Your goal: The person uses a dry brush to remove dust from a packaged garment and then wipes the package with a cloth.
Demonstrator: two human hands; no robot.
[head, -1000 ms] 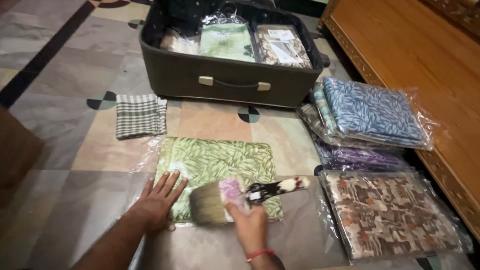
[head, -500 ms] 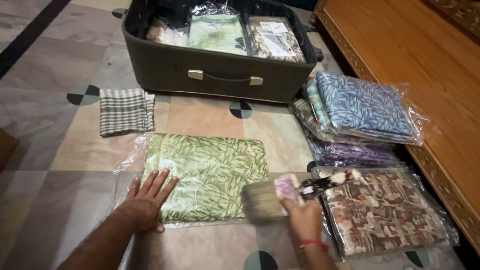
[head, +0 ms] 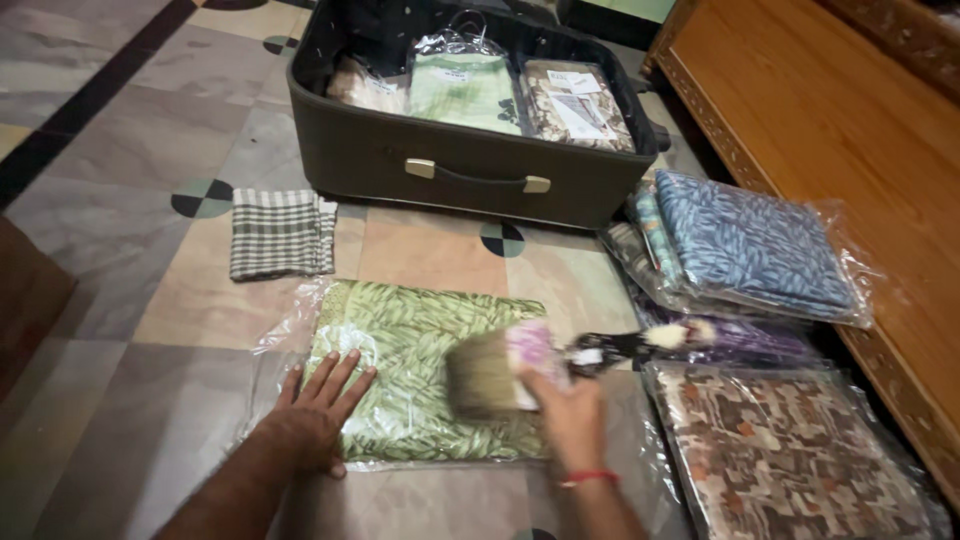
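I take the green packet as my landmark: folded leaf-print cloth in a clear plastic bag, lying flat on the tiled floor. My left hand rests open on the packet's near-left corner, palm down and fingers spread. My right hand is closed around a wide brush, gripping it near the pale pinkish band; the bristles lie over the packet's right part, and the dark speckled handle points away to the right. The brush and right hand are blurred, so I cannot tell whether the bristles actually touch the plastic. A red band circles my right wrist.

Right of the packet lies a brown patterned packet, cut off by the lower edge of the view. Beyond it, a purple packet is mostly hidden under a blue leaf-print packet, which tops a small stack whose lower pieces I cannot make out. Farther right runs a wooden bed frame, only partly in view.

Behind the green packet stands an open dark suitcase holding several bagged cloths, glare blurring their tops. A checked cloth lies folded behind and left of the packet, apart from it.
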